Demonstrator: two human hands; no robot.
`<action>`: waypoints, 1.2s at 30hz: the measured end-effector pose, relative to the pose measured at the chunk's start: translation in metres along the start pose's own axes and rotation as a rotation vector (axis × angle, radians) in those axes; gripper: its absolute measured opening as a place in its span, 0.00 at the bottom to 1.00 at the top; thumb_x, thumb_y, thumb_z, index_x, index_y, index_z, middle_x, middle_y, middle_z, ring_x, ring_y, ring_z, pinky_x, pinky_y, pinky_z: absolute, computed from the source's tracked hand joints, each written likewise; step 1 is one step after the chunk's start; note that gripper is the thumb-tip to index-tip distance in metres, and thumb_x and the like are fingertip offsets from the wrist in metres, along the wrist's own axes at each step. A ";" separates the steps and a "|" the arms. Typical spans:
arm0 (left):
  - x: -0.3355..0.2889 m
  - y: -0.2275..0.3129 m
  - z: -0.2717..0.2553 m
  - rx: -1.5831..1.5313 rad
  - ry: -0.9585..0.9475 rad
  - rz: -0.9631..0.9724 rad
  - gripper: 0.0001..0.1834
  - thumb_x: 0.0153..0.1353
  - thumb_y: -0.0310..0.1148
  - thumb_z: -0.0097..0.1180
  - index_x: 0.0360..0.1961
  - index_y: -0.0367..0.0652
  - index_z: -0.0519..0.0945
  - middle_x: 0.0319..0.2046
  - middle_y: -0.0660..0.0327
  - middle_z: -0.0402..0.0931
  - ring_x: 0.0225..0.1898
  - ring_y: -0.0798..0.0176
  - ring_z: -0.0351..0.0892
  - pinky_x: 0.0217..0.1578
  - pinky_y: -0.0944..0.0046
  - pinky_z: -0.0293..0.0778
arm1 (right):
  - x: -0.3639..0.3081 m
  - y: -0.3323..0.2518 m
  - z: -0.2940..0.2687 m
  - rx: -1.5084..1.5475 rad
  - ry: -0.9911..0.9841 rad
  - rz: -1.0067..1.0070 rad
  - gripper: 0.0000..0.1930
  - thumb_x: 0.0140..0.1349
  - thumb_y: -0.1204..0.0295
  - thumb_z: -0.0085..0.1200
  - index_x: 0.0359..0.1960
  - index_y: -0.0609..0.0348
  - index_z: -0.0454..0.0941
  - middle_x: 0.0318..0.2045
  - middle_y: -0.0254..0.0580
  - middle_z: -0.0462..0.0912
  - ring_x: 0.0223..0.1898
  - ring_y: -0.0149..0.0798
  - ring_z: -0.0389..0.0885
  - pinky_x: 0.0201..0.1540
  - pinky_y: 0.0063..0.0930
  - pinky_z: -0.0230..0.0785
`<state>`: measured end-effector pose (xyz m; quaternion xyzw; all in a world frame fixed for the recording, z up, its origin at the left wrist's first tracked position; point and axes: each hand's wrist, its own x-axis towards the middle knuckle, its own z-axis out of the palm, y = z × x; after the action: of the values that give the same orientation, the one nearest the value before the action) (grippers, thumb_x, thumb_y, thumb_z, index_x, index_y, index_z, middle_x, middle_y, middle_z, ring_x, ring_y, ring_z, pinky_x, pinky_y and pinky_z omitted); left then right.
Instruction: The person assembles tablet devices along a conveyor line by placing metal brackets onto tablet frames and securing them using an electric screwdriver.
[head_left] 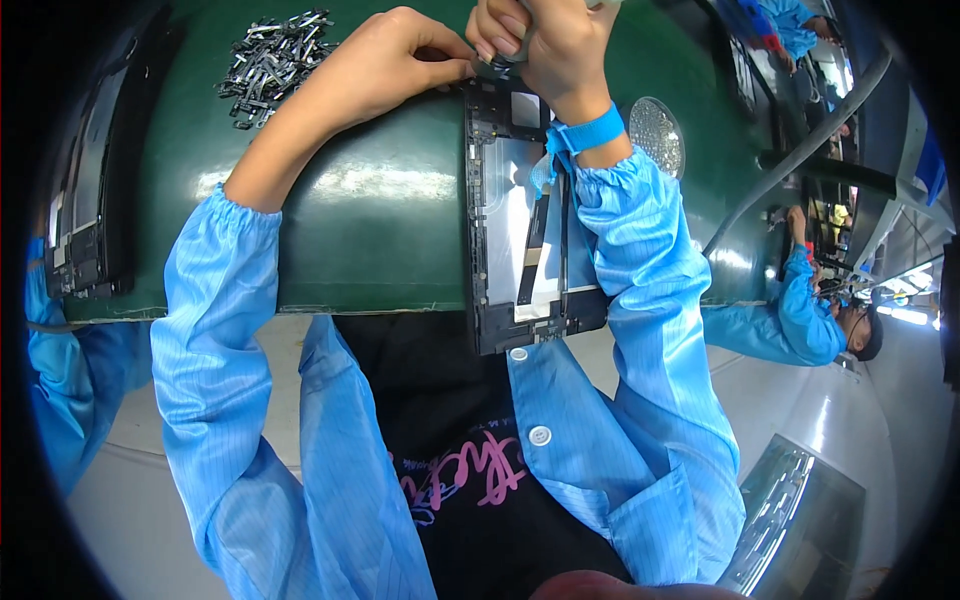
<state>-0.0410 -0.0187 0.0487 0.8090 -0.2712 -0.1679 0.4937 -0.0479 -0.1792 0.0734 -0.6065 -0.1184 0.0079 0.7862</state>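
An opened tablet-like device [507, 185] with a black frame, silver inner plates and a dark ribbon strip lies before me, its near end overhanging the table edge. At its far end my left hand [395, 62] pinches thumb and fingers together; whatever is between them is too small to make out. My right hand [560, 45] is curled close beside it above the device, fingers closed round something mostly hidden at the top of the view. A blue wrist strap [590, 131] circles my right wrist. Left of my left hand sits a pile of small black-and-silver parts [268, 70].
The table has a green top [385, 250]. A round clear textured dish [657, 135] stands right of my right wrist. More dark device panels [90, 180] rest at the far left. A grey cable [800, 150] crosses the right side. Other people in blue work nearby on both sides.
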 end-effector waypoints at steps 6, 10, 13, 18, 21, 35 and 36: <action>0.010 -0.050 0.011 -0.039 0.033 0.144 0.12 0.62 0.30 0.59 0.38 0.28 0.81 0.26 0.60 0.81 0.29 0.70 0.76 0.33 0.67 0.73 | 0.002 0.000 0.005 0.044 0.005 -0.039 0.12 0.69 0.73 0.55 0.25 0.57 0.70 0.12 0.30 0.65 0.09 0.26 0.62 0.14 0.23 0.57; 0.009 -0.039 0.008 -0.047 -0.013 0.042 0.11 0.63 0.29 0.58 0.37 0.28 0.81 0.26 0.62 0.80 0.29 0.74 0.74 0.33 0.69 0.71 | -0.004 -0.008 0.014 0.016 0.047 -0.079 0.08 0.67 0.74 0.57 0.29 0.60 0.74 0.13 0.29 0.69 0.09 0.24 0.63 0.13 0.21 0.56; 0.007 -0.028 0.006 0.000 -0.009 0.071 0.12 0.61 0.30 0.60 0.38 0.29 0.82 0.26 0.60 0.81 0.29 0.71 0.76 0.34 0.68 0.73 | -0.003 -0.005 0.008 0.035 0.036 -0.123 0.06 0.66 0.74 0.59 0.34 0.63 0.77 0.15 0.29 0.72 0.10 0.22 0.65 0.13 0.20 0.56; 0.007 -0.031 0.008 -0.011 -0.005 0.041 0.09 0.63 0.27 0.59 0.35 0.29 0.80 0.29 0.63 0.81 0.34 0.73 0.78 0.38 0.71 0.73 | 0.003 0.006 0.005 -0.127 0.078 -0.363 0.07 0.63 0.72 0.63 0.35 0.64 0.81 0.24 0.32 0.81 0.23 0.23 0.76 0.23 0.21 0.66; 0.005 -0.028 0.007 -0.022 -0.029 -0.007 0.08 0.64 0.27 0.59 0.35 0.29 0.81 0.29 0.62 0.82 0.34 0.72 0.79 0.40 0.70 0.74 | 0.002 0.006 0.002 -0.080 0.080 -0.280 0.08 0.62 0.71 0.63 0.33 0.63 0.81 0.26 0.31 0.81 0.28 0.23 0.77 0.28 0.21 0.68; 0.010 -0.026 0.009 -0.056 -0.005 -0.119 0.09 0.64 0.26 0.60 0.38 0.28 0.82 0.33 0.58 0.84 0.37 0.70 0.82 0.43 0.71 0.75 | 0.008 0.014 -0.009 -0.057 0.084 -0.574 0.15 0.59 0.67 0.61 0.18 0.62 0.75 0.14 0.33 0.74 0.19 0.23 0.70 0.20 0.27 0.62; 0.009 -0.025 0.008 -0.057 0.025 -0.132 0.09 0.65 0.27 0.60 0.39 0.28 0.82 0.34 0.58 0.84 0.38 0.70 0.81 0.43 0.70 0.75 | 0.009 0.016 -0.007 -0.051 0.104 -0.584 0.15 0.59 0.67 0.61 0.18 0.62 0.75 0.14 0.33 0.74 0.19 0.23 0.70 0.20 0.27 0.62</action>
<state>-0.0308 -0.0208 0.0227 0.8127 -0.2062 -0.1975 0.5080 -0.0352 -0.1806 0.0583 -0.5661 -0.2476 -0.2525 0.7446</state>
